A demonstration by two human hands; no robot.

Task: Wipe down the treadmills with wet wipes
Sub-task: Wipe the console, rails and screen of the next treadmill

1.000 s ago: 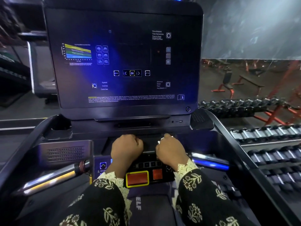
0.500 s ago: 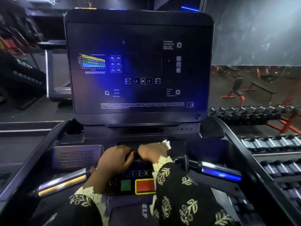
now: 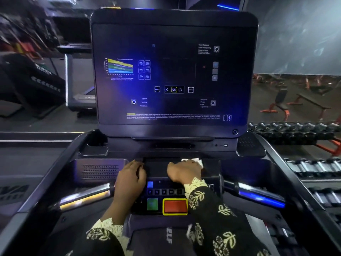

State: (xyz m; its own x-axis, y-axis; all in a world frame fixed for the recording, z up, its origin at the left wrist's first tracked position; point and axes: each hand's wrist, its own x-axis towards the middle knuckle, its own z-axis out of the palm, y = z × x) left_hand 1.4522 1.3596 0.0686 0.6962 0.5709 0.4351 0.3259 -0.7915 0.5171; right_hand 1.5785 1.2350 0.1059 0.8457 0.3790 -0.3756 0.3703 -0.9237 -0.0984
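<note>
**Wet wipe bunched under the right hand on the treadmill console**

Wet wipe (image 3: pixel 194 161), white and crumpled, lies on the dark ledge (image 3: pixel 160 166) of the treadmill console, beyond the red button (image 3: pixel 175 206) and a little to its right. Only its far edge shows, poking out past the knuckles of the right hand (image 3: pixel 182 172). That hand lies on top of it with the fingers curled down over it. The grip is clenched on the wipe and holds it against the ledge. The wipe sits at the fingertip end of the grip, not under the wrist.

The left hand (image 3: pixel 132 177) lies beyond the red button and to its left, at the ledge's other end, well apart from the wipe. Its fingers bend over the ledge's corner; whether that grip clasps the edge or only rests there I cannot tell.

A green button (image 3: pixel 152 204) sits just left of the red button. A row of small number keys (image 3: pixel 164 192) runs between the red button and the hands. The screen (image 3: pixel 173 71) stands upright beyond the red button, behind both hands, dark with a coloured chart and an OK key. To the red button's left a handlebar (image 3: pixel 83 199) glints yellow. To its right another handlebar (image 3: pixel 258 197) glows blue. Racks of dumbbells (image 3: pixel 295 130) stand far to the right. The right sleeve (image 3: pixel 217 215), black with a pale floral print, passes just beside the red button's right edge.
</note>
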